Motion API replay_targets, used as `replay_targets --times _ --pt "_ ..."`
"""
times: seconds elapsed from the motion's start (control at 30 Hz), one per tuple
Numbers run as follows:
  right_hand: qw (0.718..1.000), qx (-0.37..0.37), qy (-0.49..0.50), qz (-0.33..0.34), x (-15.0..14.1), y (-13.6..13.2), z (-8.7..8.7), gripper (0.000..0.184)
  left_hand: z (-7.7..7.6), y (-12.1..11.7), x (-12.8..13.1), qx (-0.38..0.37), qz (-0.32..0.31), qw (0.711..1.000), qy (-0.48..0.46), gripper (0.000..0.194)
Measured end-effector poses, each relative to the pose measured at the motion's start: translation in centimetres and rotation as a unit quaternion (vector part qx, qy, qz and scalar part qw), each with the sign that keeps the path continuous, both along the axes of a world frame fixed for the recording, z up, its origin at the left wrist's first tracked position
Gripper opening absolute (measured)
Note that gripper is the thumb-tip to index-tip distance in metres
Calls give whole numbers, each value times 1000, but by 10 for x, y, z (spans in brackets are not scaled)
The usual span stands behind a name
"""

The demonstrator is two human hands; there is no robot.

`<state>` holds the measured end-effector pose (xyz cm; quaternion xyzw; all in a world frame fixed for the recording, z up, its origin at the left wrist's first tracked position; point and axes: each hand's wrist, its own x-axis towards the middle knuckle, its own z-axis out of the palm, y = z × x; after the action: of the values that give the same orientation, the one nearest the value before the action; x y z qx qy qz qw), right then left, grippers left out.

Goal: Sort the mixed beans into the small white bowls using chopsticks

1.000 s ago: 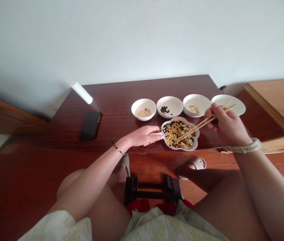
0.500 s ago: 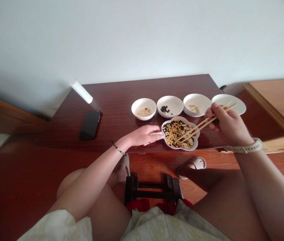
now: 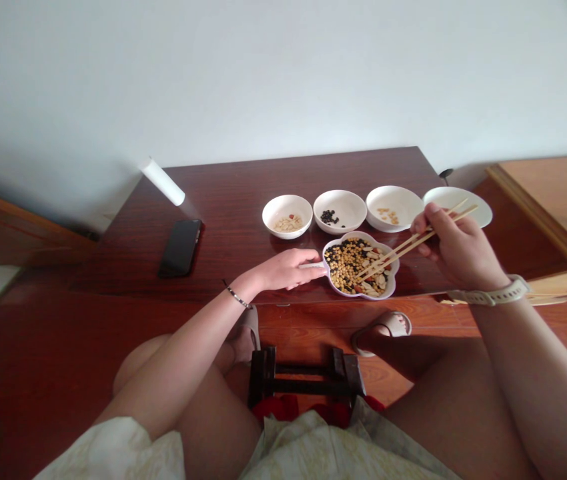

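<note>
Head view, showing the sorting layout on a dark table. My left hand is partly closed, its fingers on the short handle of a scalloped dish, which sits at the near edge. My right hand is curled in a pen-like grip around a pair of chopsticks; their tips reach into the mixture of yellow and black beans, pale flat pieces and a few reddish ones. Whether a piece is pinched between the tips, I cannot tell. Beyond the dish, from left to right, stand the left bowl with pale pieces and a reddish one, the middle bowl with a small cluster of black beans, and the right bowl with a few yellow ones. A wider white dish lies farther right, partly hidden by the right hand. I judge the work to be at an early stage: each bowl contains a small, separated portion, whereas most of the pieces lie mixed in the scalloped dish. A phone rests at left.
</note>
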<state>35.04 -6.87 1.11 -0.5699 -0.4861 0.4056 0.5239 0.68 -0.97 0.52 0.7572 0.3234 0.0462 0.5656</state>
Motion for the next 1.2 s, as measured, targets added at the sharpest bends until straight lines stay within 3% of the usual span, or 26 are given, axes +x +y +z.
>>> replay_targets --times 0.5,1.2 --pt "1000 11 16 -18 5 1 -2 47 1 0 -1 -4 0 1000 -2 46" --pt "1000 1 8 9 2 1 0 48 2 0 0 -3 1 1000 7 45"
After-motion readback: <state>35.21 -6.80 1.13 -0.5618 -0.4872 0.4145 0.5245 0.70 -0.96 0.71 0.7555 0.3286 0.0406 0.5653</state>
